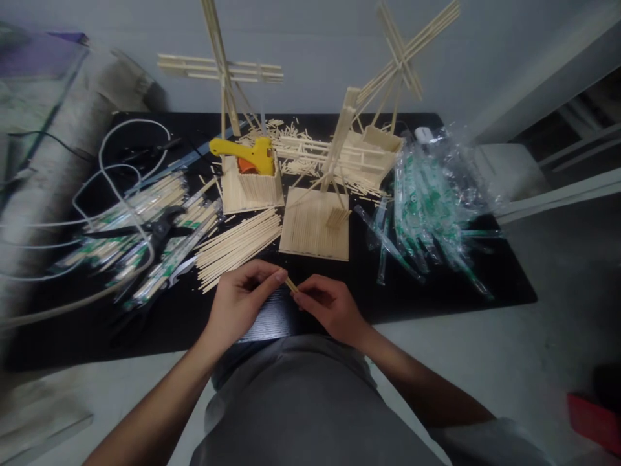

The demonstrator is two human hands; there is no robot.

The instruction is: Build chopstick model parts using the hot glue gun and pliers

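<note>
Between my two hands is a short piece of thin wooden stick (290, 285), possibly more than one side by side. My left hand (242, 291) pinches its upper left end with thumb and forefinger. The lower right end sits in the fingertips of my right hand (330, 304). Just beyond my hands lies a flat square panel of sticks (310, 223), with a small stick piece (336, 218) on its right part. A row of long loose sticks (237, 249) is spread beside my left hand.
A yellow glue gun (250, 155) rests on a stick-built box (257, 188). Windmill-like stick models (224, 71) stand at the back. Black pliers (162, 230) and wrapped sticks (145, 259) lie left, near a white cable (101, 158). Empty plastic wrappers (427, 200) pile up right.
</note>
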